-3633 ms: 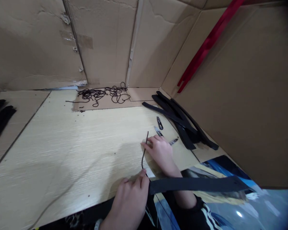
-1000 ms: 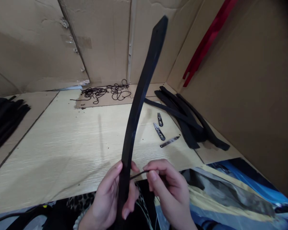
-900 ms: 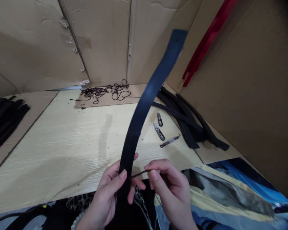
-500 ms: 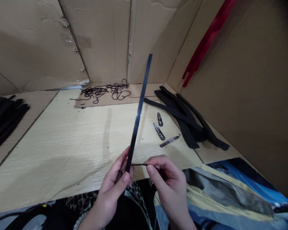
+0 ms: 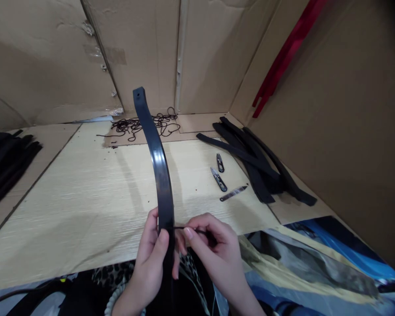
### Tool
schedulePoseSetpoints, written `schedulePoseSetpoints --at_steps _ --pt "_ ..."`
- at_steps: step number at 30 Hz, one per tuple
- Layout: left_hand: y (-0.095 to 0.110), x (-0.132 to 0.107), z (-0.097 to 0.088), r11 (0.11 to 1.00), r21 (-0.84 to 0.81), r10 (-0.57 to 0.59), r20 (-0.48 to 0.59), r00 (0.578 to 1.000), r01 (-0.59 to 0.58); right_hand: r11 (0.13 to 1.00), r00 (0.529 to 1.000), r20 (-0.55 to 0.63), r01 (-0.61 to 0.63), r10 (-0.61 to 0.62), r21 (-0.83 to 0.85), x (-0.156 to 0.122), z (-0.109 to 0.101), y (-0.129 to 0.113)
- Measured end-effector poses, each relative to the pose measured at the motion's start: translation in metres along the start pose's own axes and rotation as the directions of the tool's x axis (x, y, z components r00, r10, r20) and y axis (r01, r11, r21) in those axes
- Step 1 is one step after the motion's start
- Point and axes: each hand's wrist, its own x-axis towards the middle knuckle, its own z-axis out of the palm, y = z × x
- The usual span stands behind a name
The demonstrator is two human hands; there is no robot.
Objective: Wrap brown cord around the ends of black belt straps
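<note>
A long black curved strip (image 5: 161, 171) with a small hole at its top end stands up in my left hand (image 5: 153, 254), thumb on the near face and fingers behind. Its broad glossy side faces me, and the lower end is lost against dark clothing. In my right hand (image 5: 213, 250) a thin black cord (image 5: 178, 228) is pinched between thumb and forefinger. The cord runs taut from the strip's right edge to those fingertips; where it meets the strip is too small to make out.
Thread snips (image 5: 219, 180) and a pointed metal blade (image 5: 233, 193) lie on the table (image 5: 95, 188). Loose cord (image 5: 128, 126) is heaped at the back. Black strips are piled right (image 5: 250, 158) and left (image 5: 6, 162). Cardboard walls (image 5: 145, 57) enclose the back and right side.
The strip has turned from edge-on to show its broad face, and its top has swung left. My right hand has shifted left, closer to the strip, still pinching the cord.
</note>
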Motion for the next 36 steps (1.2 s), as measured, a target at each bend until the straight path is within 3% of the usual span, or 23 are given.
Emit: schedulePoseSetpoints --at_steps 4,8,11,14,18,22,24,26,29,32,33,36 --pt "0.003 0.004 -0.001 0.996 -0.023 -0.083 -0.051 0.995 0.082 0.994 0.998 0.006 0.057 -0.056 -0.095 0.002 0.001 0.001" --pt "0.006 0.006 -0.008 0.999 0.009 -0.048 -0.061 0.997 0.049 0.969 0.985 0.160 0.104 -0.069 -0.225 0.010 -0.012 0.009" --pt "0.011 0.008 -0.016 0.996 0.084 0.017 -0.130 0.991 -0.006 0.920 0.963 0.270 0.090 0.018 -0.381 0.013 -0.038 0.024" --pt "0.017 0.011 -0.024 0.983 0.160 0.121 -0.196 0.973 -0.090 0.867 0.950 0.298 0.069 0.094 -0.493 0.008 -0.073 0.037" --pt "0.023 0.012 -0.034 0.964 0.211 0.215 -0.243 0.946 -0.165 0.848 0.974 0.203 0.021 0.103 -0.529 -0.012 -0.117 0.044" --pt "0.029 0.011 -0.044 0.954 0.217 0.265 -0.297 0.917 -0.206 0.690 0.975 0.111 -0.053 0.190 -0.722 -0.036 -0.157 0.060" --pt "0.031 0.010 -0.048 0.955 0.231 0.254 -0.300 0.919 -0.189 0.636 0.958 0.092 -0.107 0.272 -0.764 -0.049 -0.173 0.071" --pt "0.030 0.008 -0.050 0.957 0.246 0.224 -0.286 0.932 -0.154 0.643 0.920 0.126 -0.158 0.372 -0.750 -0.061 -0.182 0.079" --pt "0.024 0.005 -0.048 0.966 0.233 0.167 -0.221 0.961 -0.114 0.716 0.899 0.172 -0.192 0.403 -0.672 -0.069 -0.172 0.072" --pt "0.016 0.002 -0.039 0.987 0.130 0.115 -0.133 0.984 -0.098 0.852 0.936 0.199 -0.158 0.290 -0.500 -0.062 -0.134 0.050" --pt "0.014 0.000 -0.035 0.991 0.097 0.103 -0.119 0.988 -0.091 0.886 0.950 0.173 -0.162 0.259 -0.435 -0.057 -0.116 0.041" --pt "0.010 -0.004 -0.024 0.996 0.055 0.081 -0.120 0.990 -0.075 0.960 0.992 -0.075 -0.114 0.098 -0.255 -0.043 -0.059 0.020"
